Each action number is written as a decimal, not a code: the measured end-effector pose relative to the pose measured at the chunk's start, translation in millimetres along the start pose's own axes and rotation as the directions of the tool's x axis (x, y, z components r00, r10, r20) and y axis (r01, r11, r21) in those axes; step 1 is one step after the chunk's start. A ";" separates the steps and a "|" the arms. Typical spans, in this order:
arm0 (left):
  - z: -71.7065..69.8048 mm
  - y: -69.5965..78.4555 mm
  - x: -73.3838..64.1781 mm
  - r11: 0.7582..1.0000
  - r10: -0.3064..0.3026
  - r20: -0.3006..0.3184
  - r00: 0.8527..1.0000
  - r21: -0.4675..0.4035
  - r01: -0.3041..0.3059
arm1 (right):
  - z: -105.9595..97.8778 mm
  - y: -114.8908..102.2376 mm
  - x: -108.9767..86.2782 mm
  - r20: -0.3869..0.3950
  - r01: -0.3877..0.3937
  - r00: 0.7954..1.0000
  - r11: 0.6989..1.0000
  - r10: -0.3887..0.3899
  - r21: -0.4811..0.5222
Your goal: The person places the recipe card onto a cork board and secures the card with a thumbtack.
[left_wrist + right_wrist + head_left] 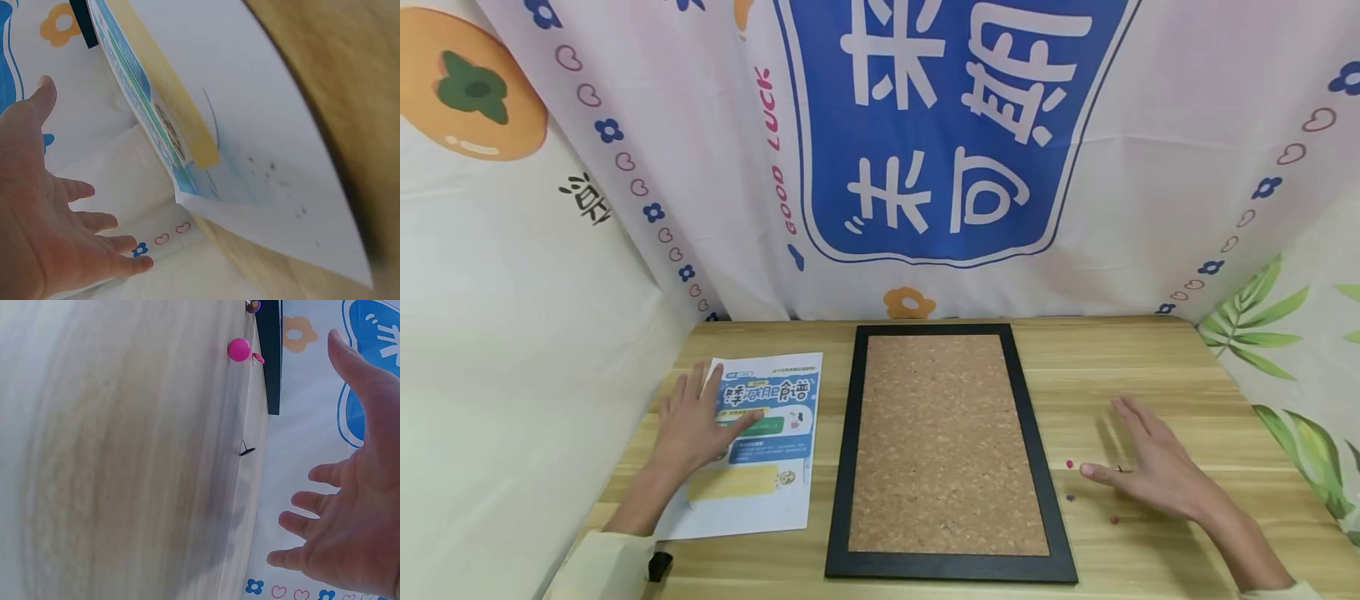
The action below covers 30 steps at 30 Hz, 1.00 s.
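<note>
My left hand (pixel 688 425), fingers spread, is over the left side of a printed paper sheet (pixel 760 521) with blue, green and yellow blocks. In the left wrist view the palm and fingers hold nothing, and the sheet (pixel 294 156) shows beside them. My right hand (pixel 1161 467) is to the right of the black-framed cork board (pixel 951 450), fingers extended and nothing in them. Below and beside it lie a pink thumbtack (pixel 1070 463), a purple thumbtack (pixel 1071 497) and a red thumbtack (pixel 1114 520). A dark thumbtack (pixel 247 451) shows point up in the right wrist view.
The cork board lies flat mid-table between the sheet and the thumbtacks. Printed cloth (pixel 730 167) hangs behind the wooden table (pixel 1120 358) and along both sides. A small black object (pixel 659 567) is by the left sleeve.
</note>
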<state>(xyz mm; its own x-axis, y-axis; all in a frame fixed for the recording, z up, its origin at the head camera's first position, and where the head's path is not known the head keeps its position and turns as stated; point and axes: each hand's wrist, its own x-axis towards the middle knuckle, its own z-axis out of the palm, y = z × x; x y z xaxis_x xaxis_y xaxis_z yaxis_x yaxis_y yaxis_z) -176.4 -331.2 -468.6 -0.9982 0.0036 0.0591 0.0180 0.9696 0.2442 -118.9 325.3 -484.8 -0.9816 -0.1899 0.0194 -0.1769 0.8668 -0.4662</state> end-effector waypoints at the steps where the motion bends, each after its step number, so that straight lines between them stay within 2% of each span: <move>1: -0.5 -1.1 -0.2 1.000 0.002 0.005 1.000 -0.013 -0.002 | 0.3 -0.6 0.0 -0.001 0.005 1.000 1.000 -0.005 0.002; 9: -0.2 -13.4 1.5 0.996 0.043 0.000 0.999 -0.084 -0.043 | 1.7 -9.1 -0.1 -0.006 0.025 1.000 1.000 -0.025 -0.003; 18: 2.5 -32.9 3.6 0.991 -0.012 0.030 0.999 -0.131 0.015 | 5.0 -12.8 2.5 -0.014 0.040 0.999 0.999 -0.041 -0.024; 23: 2.3 -42.3 1.3 0.983 -0.021 0.028 0.999 -0.181 0.026 | 6.8 -16.2 1.5 -0.039 0.059 0.997 0.998 -0.060 -0.013; 30: 0.3 -54.8 -3.0 0.970 -0.053 0.038 0.998 -0.237 0.061 | 8.1 -20.7 3.1 -0.036 0.047 0.998 0.999 -0.047 0.019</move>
<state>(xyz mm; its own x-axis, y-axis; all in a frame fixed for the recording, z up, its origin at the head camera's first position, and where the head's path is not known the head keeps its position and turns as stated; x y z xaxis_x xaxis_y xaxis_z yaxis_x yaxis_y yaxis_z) -174.5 -384.2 -482.4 -0.9992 -0.0386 0.0092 -0.0297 0.8823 0.4698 -117.7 303.1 -482.2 -0.9742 -0.2136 0.0728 -0.2219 0.8479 -0.4815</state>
